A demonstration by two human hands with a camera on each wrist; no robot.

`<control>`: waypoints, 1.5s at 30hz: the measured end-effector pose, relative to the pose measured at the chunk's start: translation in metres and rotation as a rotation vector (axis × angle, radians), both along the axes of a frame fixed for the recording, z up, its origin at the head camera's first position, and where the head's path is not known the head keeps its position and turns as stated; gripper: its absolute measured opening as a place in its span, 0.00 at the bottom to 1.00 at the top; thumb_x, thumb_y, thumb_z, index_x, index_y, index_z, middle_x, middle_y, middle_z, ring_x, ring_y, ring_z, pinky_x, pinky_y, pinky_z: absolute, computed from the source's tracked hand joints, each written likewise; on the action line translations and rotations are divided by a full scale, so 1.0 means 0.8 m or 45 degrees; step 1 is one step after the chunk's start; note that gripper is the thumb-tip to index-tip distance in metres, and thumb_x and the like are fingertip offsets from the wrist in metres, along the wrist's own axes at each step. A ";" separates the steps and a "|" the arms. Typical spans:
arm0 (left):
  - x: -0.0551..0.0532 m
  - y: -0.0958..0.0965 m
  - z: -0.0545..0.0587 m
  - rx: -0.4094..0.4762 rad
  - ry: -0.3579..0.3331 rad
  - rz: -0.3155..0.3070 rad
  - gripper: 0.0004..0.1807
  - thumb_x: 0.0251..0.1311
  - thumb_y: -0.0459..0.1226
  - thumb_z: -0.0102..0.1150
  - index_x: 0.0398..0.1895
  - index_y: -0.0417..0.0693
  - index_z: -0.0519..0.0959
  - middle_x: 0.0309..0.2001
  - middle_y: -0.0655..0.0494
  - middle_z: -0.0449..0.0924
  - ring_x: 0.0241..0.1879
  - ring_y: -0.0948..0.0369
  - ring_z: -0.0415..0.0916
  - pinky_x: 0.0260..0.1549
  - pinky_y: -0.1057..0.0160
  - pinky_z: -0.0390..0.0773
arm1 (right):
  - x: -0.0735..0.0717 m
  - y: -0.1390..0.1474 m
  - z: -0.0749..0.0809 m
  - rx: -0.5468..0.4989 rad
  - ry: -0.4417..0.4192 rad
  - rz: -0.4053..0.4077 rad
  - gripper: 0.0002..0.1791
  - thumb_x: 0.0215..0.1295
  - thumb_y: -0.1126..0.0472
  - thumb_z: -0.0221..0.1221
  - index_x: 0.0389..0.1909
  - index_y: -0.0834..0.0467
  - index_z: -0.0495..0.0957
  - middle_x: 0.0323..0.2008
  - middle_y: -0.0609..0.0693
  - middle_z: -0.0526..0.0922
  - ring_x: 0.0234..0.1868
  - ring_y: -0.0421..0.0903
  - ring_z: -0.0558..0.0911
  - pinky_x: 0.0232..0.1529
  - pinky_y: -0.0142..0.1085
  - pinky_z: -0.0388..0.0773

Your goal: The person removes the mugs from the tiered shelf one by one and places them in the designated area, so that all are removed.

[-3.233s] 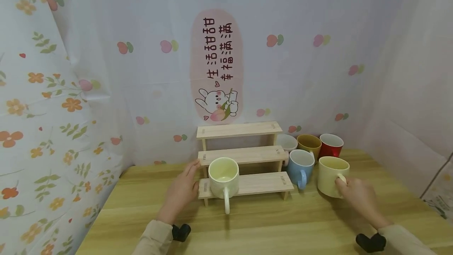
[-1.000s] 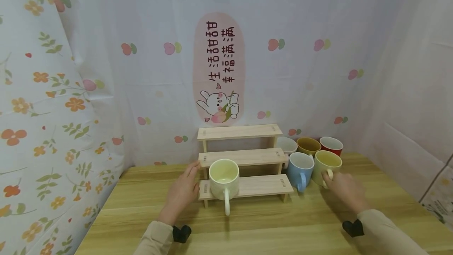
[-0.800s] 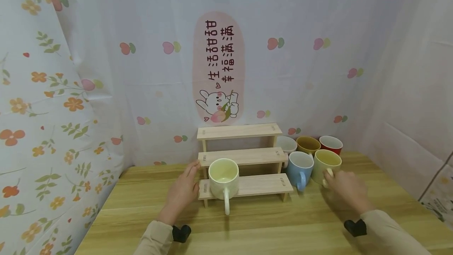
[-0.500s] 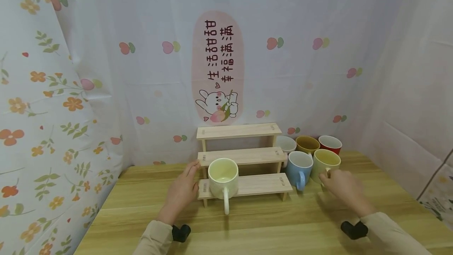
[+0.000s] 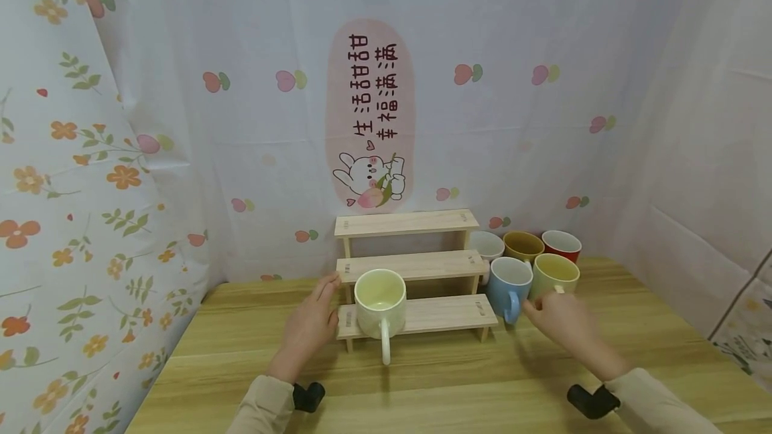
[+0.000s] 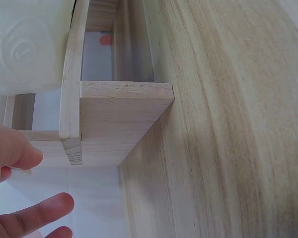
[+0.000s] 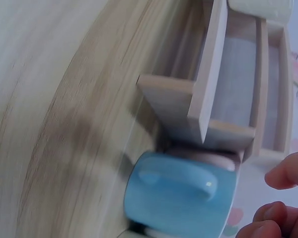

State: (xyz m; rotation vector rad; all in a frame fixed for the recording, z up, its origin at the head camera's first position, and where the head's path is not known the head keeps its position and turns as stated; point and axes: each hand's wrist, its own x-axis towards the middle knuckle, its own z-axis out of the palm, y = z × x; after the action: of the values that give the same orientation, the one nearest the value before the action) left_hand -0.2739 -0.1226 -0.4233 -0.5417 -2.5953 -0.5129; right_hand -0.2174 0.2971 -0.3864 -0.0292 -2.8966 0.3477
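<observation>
A cream mug [image 5: 380,301] stands on the lowest step of a small three-step wooden shelf [image 5: 416,264], its handle towards me. My left hand [image 5: 313,323] rests with straight fingers against the shelf's left end; in the left wrist view its fingertips [image 6: 21,151] lie by the shelf's end board [image 6: 121,111]. My right hand [image 5: 555,320] hovers just in front of a blue mug [image 5: 510,280] and a pale yellow-green mug [image 5: 555,273], holding nothing. The right wrist view shows the blue mug [image 7: 181,198] on its side of the shelf [image 7: 208,99], with loosely curled fingers [image 7: 288,171] apart from it.
Behind the blue mug stand a white mug [image 5: 487,244], an ochre mug [image 5: 523,244] and a red mug [image 5: 562,244]. All sit on a wooden table [image 5: 452,380]. Patterned curtains close in the back and both sides.
My right hand pushed the yellow-green mug back beside the blue one, let go of its handle and slid left in front of the blue mug. The left hand stayed put.
</observation>
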 end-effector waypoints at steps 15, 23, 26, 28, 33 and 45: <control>-0.010 -0.002 -0.001 -0.014 -0.029 0.000 0.31 0.52 0.31 0.64 0.63 0.43 0.69 0.67 0.55 0.65 0.27 0.59 0.71 0.19 0.67 0.67 | 0.008 -0.040 0.005 -0.015 0.061 0.091 0.25 0.64 0.52 0.55 0.08 0.51 0.60 0.10 0.41 0.55 0.14 0.39 0.58 0.17 0.31 0.51; -0.008 -0.002 0.000 -0.005 -0.015 -0.005 0.30 0.52 0.30 0.63 0.62 0.43 0.69 0.66 0.55 0.66 0.28 0.58 0.72 0.19 0.67 0.67 | 0.019 -0.073 0.013 0.011 0.183 0.181 0.26 0.62 0.54 0.58 0.08 0.50 0.60 0.09 0.39 0.55 0.13 0.37 0.58 0.17 0.30 0.49; -0.008 -0.001 0.001 -0.001 -0.018 -0.007 0.30 0.53 0.30 0.63 0.62 0.43 0.69 0.66 0.55 0.66 0.28 0.57 0.73 0.19 0.67 0.67 | 0.022 -0.084 0.016 -0.007 0.182 0.196 0.26 0.62 0.54 0.58 0.07 0.50 0.59 0.09 0.39 0.55 0.14 0.37 0.58 0.17 0.30 0.50; -0.007 -0.001 0.001 -0.002 -0.029 -0.007 0.30 0.53 0.30 0.63 0.62 0.43 0.69 0.67 0.55 0.65 0.28 0.58 0.73 0.19 0.67 0.66 | 0.023 -0.090 0.016 -0.019 0.176 0.202 0.26 0.61 0.54 0.59 0.07 0.50 0.59 0.09 0.39 0.54 0.13 0.37 0.58 0.17 0.30 0.50; -0.006 -0.002 0.000 -0.002 -0.029 -0.004 0.30 0.53 0.30 0.63 0.62 0.43 0.69 0.67 0.55 0.65 0.27 0.58 0.72 0.19 0.67 0.66 | 0.022 -0.105 0.010 -0.045 0.153 0.230 0.26 0.60 0.53 0.59 0.07 0.50 0.59 0.08 0.38 0.54 0.13 0.36 0.57 0.17 0.29 0.51; -0.001 -0.001 0.000 -0.005 -0.033 0.001 0.31 0.53 0.31 0.64 0.63 0.45 0.69 0.67 0.56 0.64 0.23 0.62 0.65 0.17 0.69 0.63 | 0.026 -0.147 -0.003 -0.121 0.104 0.305 0.27 0.60 0.51 0.60 0.07 0.49 0.59 0.08 0.36 0.55 0.14 0.33 0.56 0.18 0.27 0.51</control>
State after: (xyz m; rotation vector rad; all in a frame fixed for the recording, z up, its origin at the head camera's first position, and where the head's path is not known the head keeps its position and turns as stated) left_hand -0.2746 -0.1237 -0.4235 -0.5383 -2.6219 -0.5177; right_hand -0.1967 0.1794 -0.3889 0.3113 -2.8041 0.5144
